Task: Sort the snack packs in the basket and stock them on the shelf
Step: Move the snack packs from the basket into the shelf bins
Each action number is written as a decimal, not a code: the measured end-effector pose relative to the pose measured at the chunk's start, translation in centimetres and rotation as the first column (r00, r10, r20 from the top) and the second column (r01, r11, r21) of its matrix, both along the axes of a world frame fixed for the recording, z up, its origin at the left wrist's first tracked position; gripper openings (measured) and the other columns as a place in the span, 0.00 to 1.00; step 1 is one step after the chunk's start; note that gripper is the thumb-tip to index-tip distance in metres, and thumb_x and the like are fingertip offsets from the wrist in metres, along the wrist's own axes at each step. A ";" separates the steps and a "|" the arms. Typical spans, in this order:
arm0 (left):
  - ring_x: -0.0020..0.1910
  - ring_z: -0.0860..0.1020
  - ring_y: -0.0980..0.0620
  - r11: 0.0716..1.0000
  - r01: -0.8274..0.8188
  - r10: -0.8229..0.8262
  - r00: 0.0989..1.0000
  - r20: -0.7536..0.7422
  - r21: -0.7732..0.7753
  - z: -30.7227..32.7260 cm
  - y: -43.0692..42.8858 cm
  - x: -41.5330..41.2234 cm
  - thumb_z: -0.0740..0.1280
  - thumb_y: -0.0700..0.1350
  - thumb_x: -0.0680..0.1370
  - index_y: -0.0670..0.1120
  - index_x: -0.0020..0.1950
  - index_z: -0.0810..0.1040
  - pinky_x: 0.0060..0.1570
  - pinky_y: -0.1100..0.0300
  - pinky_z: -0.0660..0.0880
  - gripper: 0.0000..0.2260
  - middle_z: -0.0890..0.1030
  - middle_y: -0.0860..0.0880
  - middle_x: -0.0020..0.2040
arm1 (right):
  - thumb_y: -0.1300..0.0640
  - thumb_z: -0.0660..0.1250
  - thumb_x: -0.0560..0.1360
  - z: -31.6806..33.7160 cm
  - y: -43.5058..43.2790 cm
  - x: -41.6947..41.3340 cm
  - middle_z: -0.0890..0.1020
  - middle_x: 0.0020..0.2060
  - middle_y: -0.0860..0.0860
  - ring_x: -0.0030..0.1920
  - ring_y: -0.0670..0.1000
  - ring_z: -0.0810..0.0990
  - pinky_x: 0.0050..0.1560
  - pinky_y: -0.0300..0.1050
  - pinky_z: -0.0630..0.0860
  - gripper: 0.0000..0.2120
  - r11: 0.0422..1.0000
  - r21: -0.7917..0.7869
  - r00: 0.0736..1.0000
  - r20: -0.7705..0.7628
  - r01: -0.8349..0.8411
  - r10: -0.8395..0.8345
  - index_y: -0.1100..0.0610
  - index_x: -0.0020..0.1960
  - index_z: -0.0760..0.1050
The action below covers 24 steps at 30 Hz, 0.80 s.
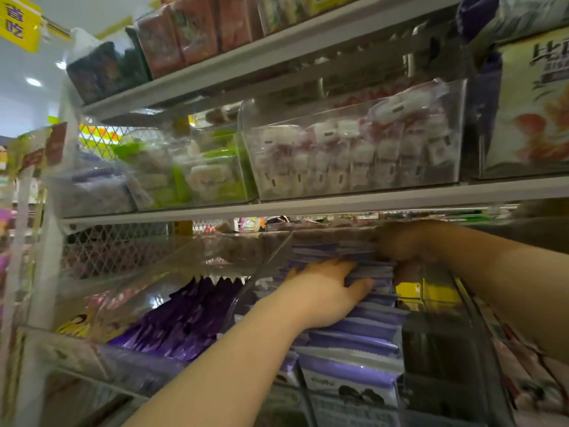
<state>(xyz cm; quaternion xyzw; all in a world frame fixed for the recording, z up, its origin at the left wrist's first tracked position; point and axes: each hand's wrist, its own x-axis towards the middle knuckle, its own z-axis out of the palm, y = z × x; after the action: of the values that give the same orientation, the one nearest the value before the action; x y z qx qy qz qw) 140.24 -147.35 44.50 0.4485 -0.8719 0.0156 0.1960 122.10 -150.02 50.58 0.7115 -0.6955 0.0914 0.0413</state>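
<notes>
Both hands are at work in the middle clear bin (264,266) of the lower shelf (277,208). We find the left hand (323,294) laid flat on the row of pale purple snack packs (363,328), fingers (357,285) spread and pressing against the packs rather than closed round any. The right hand (403,241) reaches deeper, under the shelf edge, in shadow; it appears curled on the rear packs, but we cannot tell whether it grips one. The packs stand on edge, front to back, filling the bin; dark purple packs (184,318) lie in the bin to the left. No basket is in view. In our judgement the step is seating packs at the back of the row. To do it well, we advise holding the front packs forward with the left hand to keep a gap, sliding new packs in upright, label facing out, and avoiding crushed seals.
</notes>
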 end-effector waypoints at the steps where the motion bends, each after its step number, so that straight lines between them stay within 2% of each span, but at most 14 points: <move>1: 0.76 0.58 0.49 1.000 0.011 -0.011 1.000 0.008 0.009 0.0 0.0 0.4 0.52 0.64 0.80 0.55 0.77 0.58 0.74 0.44 0.54 0.27 0.59 0.53 0.78 | 0.61 0.62 0.78 -0.2 0.0 -0.1 0.76 0.61 0.59 0.50 0.51 0.75 0.50 0.47 0.76 0.19 1.000 0.009 0.997 0.079 -0.020 0.020 0.59 0.69 0.70; 2: 0.76 0.57 0.50 1.000 0.013 -0.014 1.000 0.018 0.014 -0.2 0.1 0.6 0.51 0.64 0.80 0.55 0.77 0.57 0.74 0.44 0.52 0.27 0.57 0.54 0.78 | 0.63 0.61 0.78 -0.5 -0.4 -0.2 0.79 0.55 0.58 0.45 0.49 0.77 0.44 0.45 0.79 0.17 0.998 0.015 0.986 0.160 -0.054 0.051 0.60 0.66 0.71; 4: 0.77 0.55 0.50 1.000 -0.002 0.002 0.999 0.048 0.006 -0.6 0.1 0.8 0.49 0.64 0.80 0.56 0.78 0.55 0.74 0.43 0.49 0.27 0.55 0.55 0.79 | 0.67 0.57 0.79 -1.5 -0.8 -0.1 0.83 0.36 0.52 0.31 0.45 0.81 0.28 0.41 0.78 0.10 0.993 0.029 0.931 0.350 -0.119 0.101 0.59 0.55 0.75; 5: 0.77 0.54 0.50 1.000 -0.012 0.012 0.998 0.061 -0.006 -0.9 0.0 0.8 0.49 0.64 0.80 0.57 0.78 0.54 0.74 0.42 0.49 0.27 0.54 0.55 0.79 | 0.66 0.55 0.80 -1.8 -0.7 0.1 0.82 0.29 0.48 0.26 0.45 0.81 0.26 0.41 0.77 0.11 0.991 0.028 0.912 0.394 -0.134 0.112 0.57 0.49 0.75; 7: 0.77 0.54 0.50 0.999 -0.022 0.024 0.997 0.075 -0.027 -1.1 0.0 0.7 0.48 0.65 0.80 0.57 0.78 0.53 0.74 0.42 0.49 0.27 0.53 0.55 0.79 | 0.63 0.54 0.82 -2.2 -0.8 0.4 0.80 0.24 0.45 0.24 0.46 0.79 0.32 0.48 0.80 0.12 0.989 0.036 0.919 0.375 -0.144 0.120 0.54 0.44 0.73; 8: 0.77 0.54 0.50 0.999 -0.024 0.026 0.996 0.080 -0.024 -1.0 0.0 0.7 0.48 0.65 0.80 0.57 0.78 0.53 0.74 0.42 0.49 0.27 0.53 0.55 0.79 | 0.61 0.54 0.82 -2.1 -0.4 0.6 0.80 0.25 0.45 0.25 0.47 0.79 0.38 0.53 0.80 0.12 0.990 0.036 0.932 0.344 -0.135 0.115 0.53 0.45 0.73; 9: 0.77 0.54 0.49 1.000 -0.026 0.027 0.996 0.085 -0.014 -0.9 0.0 0.6 0.48 0.65 0.80 0.57 0.78 0.53 0.74 0.42 0.49 0.28 0.53 0.55 0.79 | 0.59 0.54 0.82 -1.9 0.2 0.9 0.83 0.31 0.47 0.30 0.47 0.79 0.45 0.55 0.79 0.10 0.992 0.033 0.954 0.280 -0.122 0.108 0.53 0.48 0.74; 10: 0.77 0.54 0.49 1.000 -0.030 0.030 0.996 0.089 -0.005 -0.6 0.1 0.6 0.48 0.65 0.80 0.57 0.78 0.53 0.74 0.42 0.49 0.28 0.53 0.55 0.79 | 0.57 0.55 0.82 -1.6 1.0 1.1 0.84 0.42 0.51 0.39 0.49 0.80 0.54 0.55 0.76 0.09 0.995 0.002 0.979 0.178 -0.104 0.102 0.54 0.54 0.73; 12: 0.77 0.55 0.48 0.999 -0.039 0.038 0.996 0.080 0.007 -0.2 0.5 0.9 0.49 0.64 0.80 0.56 0.78 0.56 0.74 0.42 0.50 0.27 0.54 0.53 0.79 | 0.54 0.54 0.82 -1.0 2.6 1.5 0.73 0.66 0.58 0.62 0.56 0.73 0.66 0.50 0.66 0.18 0.992 -0.087 0.996 -0.007 -0.091 0.090 0.58 0.70 0.66; 13: 0.77 0.56 0.47 0.999 -0.043 0.042 0.997 0.059 0.008 0.0 0.8 1.2 0.50 0.64 0.81 0.56 0.77 0.58 0.74 0.42 0.52 0.26 0.55 0.52 0.79 | 0.53 0.54 0.83 -0.9 3.4 1.8 0.68 0.71 0.58 0.68 0.58 0.68 0.68 0.49 0.63 0.21 0.991 -0.107 0.997 -0.022 -0.082 0.080 0.59 0.73 0.61; 15: 0.75 0.60 0.47 0.998 -0.052 0.052 0.999 -0.002 -0.026 0.2 1.6 2.2 0.51 0.63 0.81 0.55 0.75 0.64 0.72 0.43 0.57 0.24 0.61 0.52 0.77 | 0.52 0.54 0.83 -1.1 5.0 2.3 0.65 0.73 0.58 0.71 0.59 0.65 0.70 0.50 0.62 0.23 0.983 -0.153 0.994 -0.035 -0.104 0.099 0.59 0.75 0.59; 18: 0.69 0.70 0.47 0.979 -0.086 0.068 0.992 -0.102 -0.185 -0.4 3.9 4.1 0.54 0.60 0.81 0.55 0.71 0.69 0.67 0.46 0.65 0.21 0.72 0.51 0.71 | 0.51 0.58 0.81 -2.0 7.8 3.5 0.72 0.68 0.56 0.66 0.57 0.71 0.66 0.50 0.68 0.20 0.942 -0.290 0.985 -0.021 -0.169 0.171 0.53 0.72 0.66; 22: 0.61 0.75 0.50 0.906 -0.105 -0.047 0.938 -0.344 -0.409 -3.3 7.7 6.8 0.60 0.52 0.80 0.52 0.67 0.74 0.63 0.51 0.69 0.16 0.78 0.52 0.63 | 0.50 0.60 0.79 -4.8 12.8 6.7 0.77 0.59 0.49 0.60 0.52 0.74 0.56 0.47 0.71 0.15 0.759 -0.561 0.940 -0.121 -0.330 0.319 0.48 0.64 0.73; 24: 0.56 0.77 0.50 0.873 -0.140 -0.092 0.893 -0.440 -0.468 -5.7 9.4 8.4 0.63 0.49 0.80 0.50 0.62 0.78 0.58 0.54 0.70 0.12 0.80 0.53 0.58 | 0.52 0.62 0.78 -7.3 15.2 9.1 0.79 0.55 0.48 0.57 0.51 0.75 0.53 0.48 0.72 0.12 0.657 -0.617 0.892 -0.191 -0.434 0.410 0.49 0.60 0.76</move>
<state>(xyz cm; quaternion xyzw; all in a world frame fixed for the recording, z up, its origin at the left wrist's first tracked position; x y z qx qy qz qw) 148.65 -137.93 38.81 0.3867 -0.7646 0.1333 0.4981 131.22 -134.83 43.28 0.7960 -0.4358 0.3193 0.2729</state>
